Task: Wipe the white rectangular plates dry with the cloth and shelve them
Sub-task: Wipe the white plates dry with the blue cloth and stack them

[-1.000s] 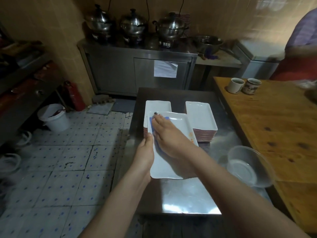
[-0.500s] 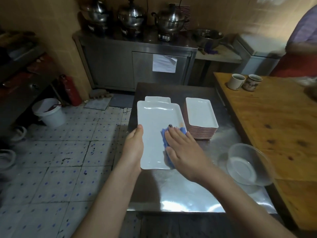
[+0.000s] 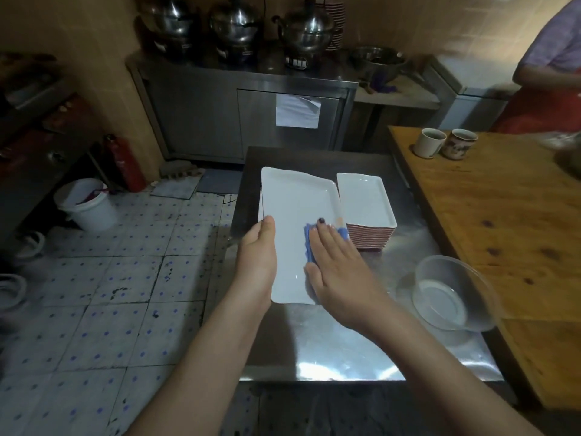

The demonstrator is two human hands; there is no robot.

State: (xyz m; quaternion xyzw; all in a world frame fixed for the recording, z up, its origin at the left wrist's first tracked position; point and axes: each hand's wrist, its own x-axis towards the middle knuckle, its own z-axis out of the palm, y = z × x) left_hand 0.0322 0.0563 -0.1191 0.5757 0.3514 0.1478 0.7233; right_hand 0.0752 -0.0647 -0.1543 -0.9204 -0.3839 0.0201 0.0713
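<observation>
Left grip (image 3: 257,256) holds plate (image 3: 295,202); right grip (image 3: 339,272) presses cloth (image 3: 309,243).

On the steel table (image 3: 330,350), a white rectangular plate (image 3: 292,209) sits just left of the plate stack (image 3: 366,206). The left hand (image 3: 257,256) grips the plate's edge farthest from the stack. The right hand (image 3: 339,275) presses a blue cloth (image 3: 309,243) flat on the plate, near the stack's front corner. A clear bowl (image 3: 452,294) stands in front and right of the stack.
</observation>
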